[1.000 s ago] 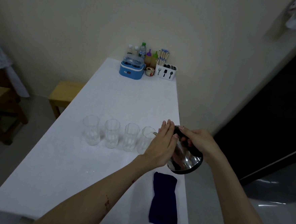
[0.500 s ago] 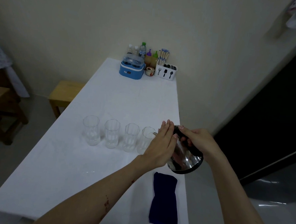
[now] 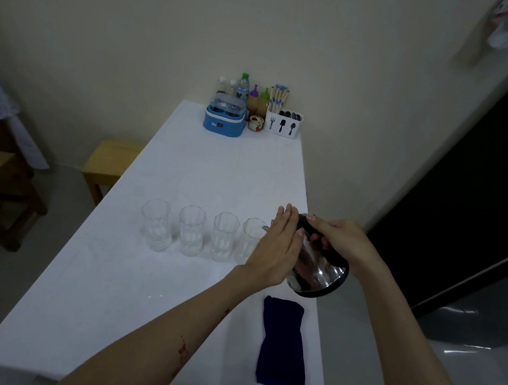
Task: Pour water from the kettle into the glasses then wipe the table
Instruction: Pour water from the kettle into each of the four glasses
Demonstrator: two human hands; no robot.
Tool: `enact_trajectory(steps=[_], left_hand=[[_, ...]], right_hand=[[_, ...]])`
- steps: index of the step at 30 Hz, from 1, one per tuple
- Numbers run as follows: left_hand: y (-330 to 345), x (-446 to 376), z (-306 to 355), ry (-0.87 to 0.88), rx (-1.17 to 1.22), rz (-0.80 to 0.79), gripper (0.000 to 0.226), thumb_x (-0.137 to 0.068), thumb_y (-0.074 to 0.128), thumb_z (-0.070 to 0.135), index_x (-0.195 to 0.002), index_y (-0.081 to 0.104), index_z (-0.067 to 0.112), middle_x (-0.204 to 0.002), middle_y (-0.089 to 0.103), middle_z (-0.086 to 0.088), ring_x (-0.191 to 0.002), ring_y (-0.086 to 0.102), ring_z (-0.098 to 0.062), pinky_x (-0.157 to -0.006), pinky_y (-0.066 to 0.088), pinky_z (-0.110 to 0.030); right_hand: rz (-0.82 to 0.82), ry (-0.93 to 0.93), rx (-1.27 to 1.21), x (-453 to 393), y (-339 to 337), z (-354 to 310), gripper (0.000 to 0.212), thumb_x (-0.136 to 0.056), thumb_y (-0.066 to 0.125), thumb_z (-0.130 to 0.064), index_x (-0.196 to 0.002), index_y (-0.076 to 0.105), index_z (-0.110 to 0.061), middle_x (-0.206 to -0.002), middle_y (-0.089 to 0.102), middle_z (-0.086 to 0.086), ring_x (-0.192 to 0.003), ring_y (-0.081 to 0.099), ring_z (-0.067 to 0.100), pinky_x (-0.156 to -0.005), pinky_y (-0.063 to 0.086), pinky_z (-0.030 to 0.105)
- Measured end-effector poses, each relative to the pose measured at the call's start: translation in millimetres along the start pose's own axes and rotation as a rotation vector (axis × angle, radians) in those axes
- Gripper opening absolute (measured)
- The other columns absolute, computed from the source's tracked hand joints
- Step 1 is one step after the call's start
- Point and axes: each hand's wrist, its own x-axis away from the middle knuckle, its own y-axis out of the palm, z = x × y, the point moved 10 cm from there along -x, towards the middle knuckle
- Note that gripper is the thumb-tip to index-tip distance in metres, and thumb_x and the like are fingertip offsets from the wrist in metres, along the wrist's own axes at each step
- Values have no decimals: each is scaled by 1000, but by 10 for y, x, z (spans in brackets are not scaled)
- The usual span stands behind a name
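The right hand [image 3: 338, 243] grips the black handle of the steel kettle [image 3: 316, 269], which is tilted with its spout at the rightmost of four glasses [image 3: 250, 243] standing in a row on the white worktop [image 3: 163, 186]. The left hand [image 3: 275, 251] lies flat and open against the kettle's left side. A dark blue cloth [image 3: 281, 344] lies on the near right of the worktop.

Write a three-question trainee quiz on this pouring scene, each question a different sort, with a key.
1. True or false: the kettle stands upright on the table.
2. How many glasses stand in the row?
3. Where does the blue cloth lie? A) under the glasses B) on the near right part of the table, below the kettle in the picture C) on the wooden stool

Key: 1. False; the right hand holds it tilted toward the rightmost glass, the left hand flat against its side. 2. Four. 3. B.
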Motion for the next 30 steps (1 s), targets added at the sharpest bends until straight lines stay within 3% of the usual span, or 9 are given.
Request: enact_trajectory(steps=[21, 23, 26, 30], left_hand=[[23, 18, 42, 15, -14, -22, 87, -79, 8, 52, -153, 13, 8, -163, 8, -7, -151, 3, -21, -115, 1, -24], [23, 24, 22, 41, -36, -7, 82, -84, 7, 51, -152, 13, 5, -162, 9, -11, -150, 4, -25, -117, 2, -27], [119, 20, -38, 83, -89, -49, 60, -103, 6, 34, -149, 9, -4, -160, 6, -20, -149, -1, -32, -123, 4, -44], [105, 8, -69, 28, -52, -42, 61, -103, 10, 37, -151, 9, 1, -161, 5, -15, -150, -1, -28, -123, 3, -38]], right_hand=[[18, 20, -1, 7, -5, 52, 50, -86, 71, -53, -64, 73, -8, -46, 55, -2, -51, 53, 16, -59, 42, 27], [19, 22, 0, 1, 1, 64, 51, -86, 71, -53, -64, 73, -8, -46, 55, -2, -52, 53, 17, -61, 43, 28], [23, 19, 0, -10, 4, 97, 51, -87, 71, -53, -66, 74, -6, -46, 55, -2, -53, 53, 18, -63, 43, 30], [26, 9, -42, -10, 18, 145, 50, -85, 72, -53, -77, 78, -4, -60, 64, 5, -58, 55, 17, -68, 47, 33]])
